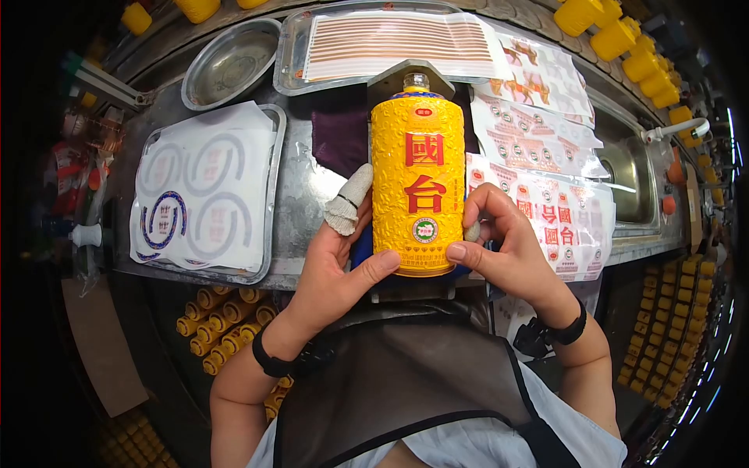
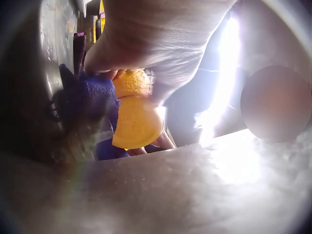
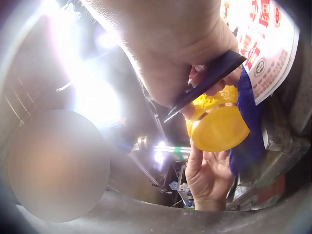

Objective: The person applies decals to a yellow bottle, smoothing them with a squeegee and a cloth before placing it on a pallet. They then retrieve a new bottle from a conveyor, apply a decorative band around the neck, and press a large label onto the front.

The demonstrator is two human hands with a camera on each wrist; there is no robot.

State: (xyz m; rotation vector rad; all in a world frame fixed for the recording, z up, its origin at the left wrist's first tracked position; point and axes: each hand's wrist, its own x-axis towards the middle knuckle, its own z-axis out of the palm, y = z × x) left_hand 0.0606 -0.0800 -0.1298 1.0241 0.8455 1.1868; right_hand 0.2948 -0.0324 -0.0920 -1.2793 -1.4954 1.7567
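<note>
A yellow embossed bottle with red characters and a round green-and-white emblem lies front up, its bare glass neck pointing away from me. My left hand grips its lower left side, the thumb on the front and pale cloth covers on two fingertips. At the lower right edge, my right hand holds it between thumb and curled fingers, one of them wearing a grey cover. In the right wrist view, a dark flat pointed piece crosses the right palm beside the yellow base. Blue cloth lies under the bottle.
At left is a tray with ring-patterned decal sheets. Behind stand a round metal bowl and a tray of brown-striped sheets. Printed decal sheets spread at right, before a sink. Yellow bottles stand below the bench.
</note>
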